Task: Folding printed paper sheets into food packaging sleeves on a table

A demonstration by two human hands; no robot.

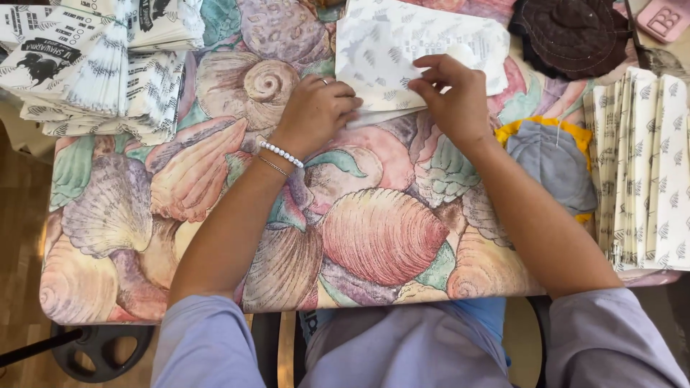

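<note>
While both hands pinch, paper bag point(402, 50) lies crosswise; opening unclear

Shell-patterned tablecloth point(374, 237) covers the table — wooden floor point(18, 237) beneath, daylight.

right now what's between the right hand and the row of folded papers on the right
In the head view, a grey cloth piece with a yellow edge lies on the shell-print tablecloth between the right hand and the folded papers.

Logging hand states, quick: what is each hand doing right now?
Left hand: fingers curled, pressing the white paper sheet.
Right hand: fingers pinching the same sheet.
</note>
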